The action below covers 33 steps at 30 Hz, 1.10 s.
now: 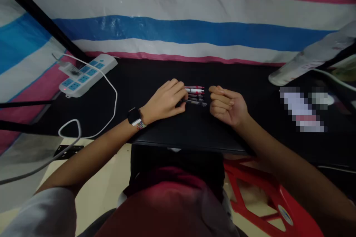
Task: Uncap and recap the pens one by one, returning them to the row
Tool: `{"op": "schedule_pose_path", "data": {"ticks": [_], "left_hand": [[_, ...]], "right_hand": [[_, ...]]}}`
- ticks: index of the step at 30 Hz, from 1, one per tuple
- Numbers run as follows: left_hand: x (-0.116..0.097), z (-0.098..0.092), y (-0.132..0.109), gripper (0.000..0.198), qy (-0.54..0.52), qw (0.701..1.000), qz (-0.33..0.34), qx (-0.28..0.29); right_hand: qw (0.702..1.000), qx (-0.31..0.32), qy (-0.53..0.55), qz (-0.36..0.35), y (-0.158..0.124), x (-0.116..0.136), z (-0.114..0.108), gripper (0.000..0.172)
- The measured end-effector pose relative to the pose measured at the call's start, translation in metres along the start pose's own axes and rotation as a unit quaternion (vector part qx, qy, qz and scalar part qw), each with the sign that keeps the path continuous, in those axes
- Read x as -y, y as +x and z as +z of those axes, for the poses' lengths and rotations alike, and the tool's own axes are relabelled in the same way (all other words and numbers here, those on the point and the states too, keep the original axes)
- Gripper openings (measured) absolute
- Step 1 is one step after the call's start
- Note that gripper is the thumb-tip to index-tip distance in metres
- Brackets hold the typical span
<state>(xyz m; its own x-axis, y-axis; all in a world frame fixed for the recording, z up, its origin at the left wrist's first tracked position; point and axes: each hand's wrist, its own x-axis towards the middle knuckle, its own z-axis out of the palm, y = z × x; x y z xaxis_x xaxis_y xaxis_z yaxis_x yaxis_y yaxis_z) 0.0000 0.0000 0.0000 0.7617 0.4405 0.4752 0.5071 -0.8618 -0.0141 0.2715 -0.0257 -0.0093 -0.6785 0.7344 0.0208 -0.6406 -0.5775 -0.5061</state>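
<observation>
Several pens (196, 96) lie side by side on the black tabletop, their tips pointing right. Some have red and white parts, others are dark or clear. My left hand (169, 100), with a watch (134, 115) on its wrist, closes over their left ends, which its fingers hide. Just right of the tips, my right hand (228, 105) rests with its fingers curled in and the palm side partly turned up. Nothing shows between those curled fingers, and a small gap separates them from the pens.
A white power strip (108, 64) with blue sockets stands at the back left, its white cable (115, 100) looping over the table. On the right are a pale cylinder (283, 76) and a blurred-out flat item (302, 109). A red stool (294, 207) stands below the table (178, 129).
</observation>
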Motion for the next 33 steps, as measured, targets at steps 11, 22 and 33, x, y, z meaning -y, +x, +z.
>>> {"op": "schedule_pose_path", "data": {"ticks": [11,22,33], "left_hand": [[0.049,0.007,0.034,0.012,-0.13,0.986,-0.086,-0.066],[0.066,0.039,0.038,0.018,-0.332,0.902,-0.221,-0.166],[0.066,0.043,0.033,0.014,-0.348,0.884,-0.261,-0.169]], "right_hand": [[0.943,-0.158,-0.27,-0.115,0.029,0.049,-0.007,0.023],[0.811,-0.242,-0.482,-0.228,0.075,0.039,-0.027,0.03],[0.858,-0.25,-0.392,-0.217,0.076,0.027,-0.035,0.018]]}}
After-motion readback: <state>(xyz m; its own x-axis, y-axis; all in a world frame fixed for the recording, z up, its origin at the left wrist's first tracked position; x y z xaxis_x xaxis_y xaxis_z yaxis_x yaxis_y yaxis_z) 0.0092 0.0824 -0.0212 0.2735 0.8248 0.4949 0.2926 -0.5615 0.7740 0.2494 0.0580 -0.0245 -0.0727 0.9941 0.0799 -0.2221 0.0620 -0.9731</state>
